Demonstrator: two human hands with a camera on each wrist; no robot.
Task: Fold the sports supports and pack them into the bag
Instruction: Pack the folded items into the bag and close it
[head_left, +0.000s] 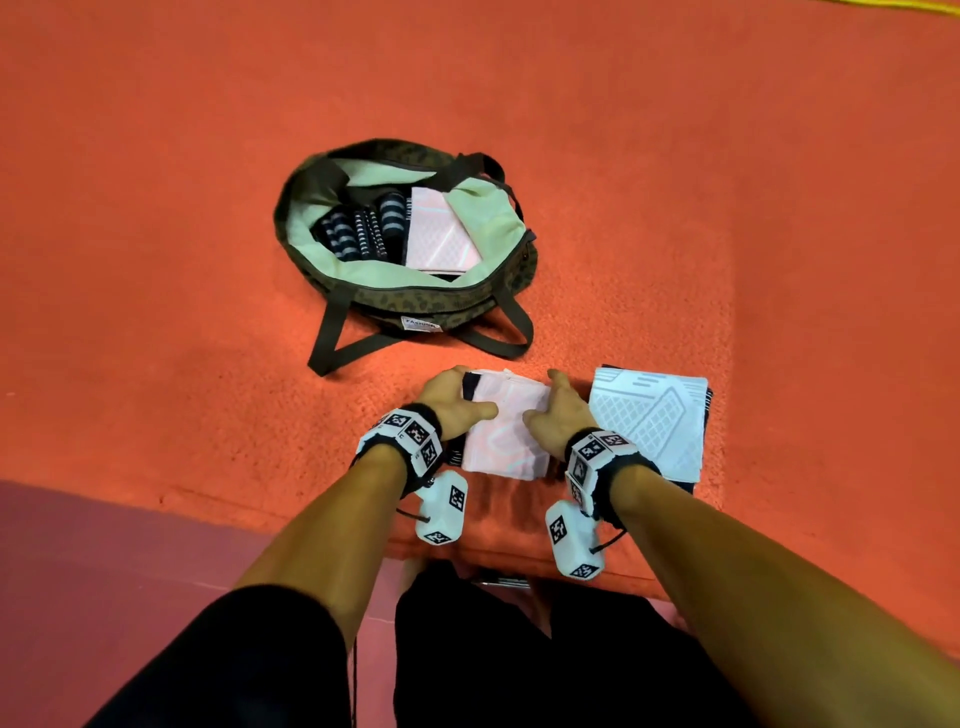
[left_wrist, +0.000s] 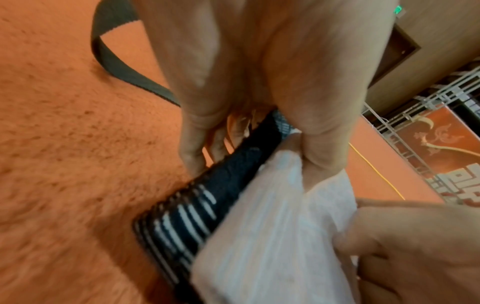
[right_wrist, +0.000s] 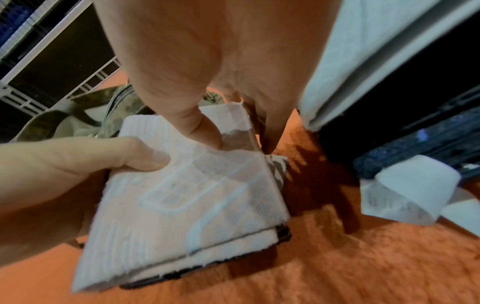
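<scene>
Gripping folded knit support (head_left: 506, 423), left hand (head_left: 452, 402), right hand (head_left: 558, 415); fuzzy orange carpet (head_left: 208, 208).

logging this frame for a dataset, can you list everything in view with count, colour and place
bag: one, olive patterned with pale green lining, open on the carpet ahead of the hands
packed supports: one pink-white and some dark striped ones whose count I cannot tell, inside the bag
folded support: one, pink-white with a dark striped edge, on the carpet, held between both hands
grey support: one, light grey-white over dark fabric, on the carpet right of the folded one
carpet: one, orange, under everything
wrist trackers: two, white with black markers, one per wrist
left hand: grips the folded support's left edge
right hand: grips its right edge
</scene>
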